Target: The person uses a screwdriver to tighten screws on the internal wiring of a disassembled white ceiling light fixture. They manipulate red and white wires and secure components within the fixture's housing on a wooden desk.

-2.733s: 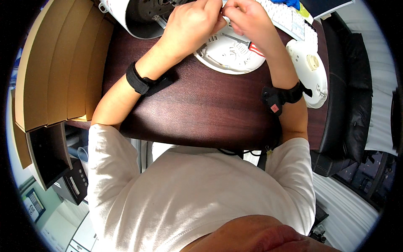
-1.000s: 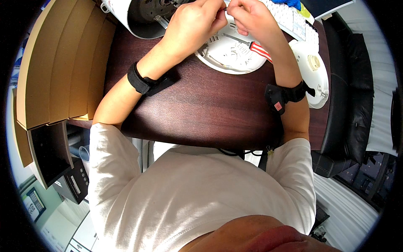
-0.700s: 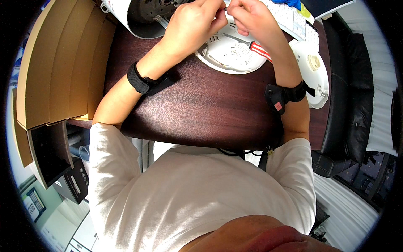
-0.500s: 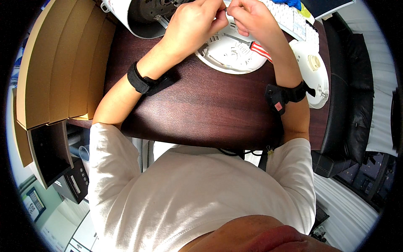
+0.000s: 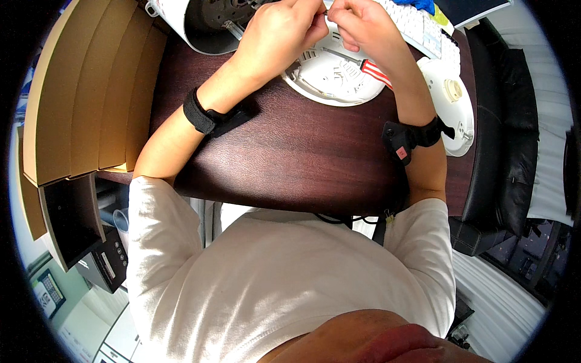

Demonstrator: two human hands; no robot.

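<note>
At the far edge of the table my left hand (image 5: 283, 33) and my right hand (image 5: 361, 24) meet, fingers pinched around something small and dark that I cannot make out. Below them lies a round white plastic cover (image 5: 336, 85) with moulded ribs and slots inside. Across it rests a screwdriver (image 5: 375, 73) with a red-and-white striped handle, partly behind my right forearm. Left of my left hand, a white cylindrical housing (image 5: 175, 23) lies on its side, its dark inside with metal parts facing me. A second white round piece (image 5: 452, 112) with a cream-coloured knob sits beyond my right wrist.
Brown cardboard boxes (image 5: 91, 91) stand along the left side of the dark wooden table (image 5: 290, 157). A white keyboard (image 5: 423, 30) lies at the far right, with blue cloth (image 5: 417, 5) behind it. A black leather seat (image 5: 508, 139) borders the right edge.
</note>
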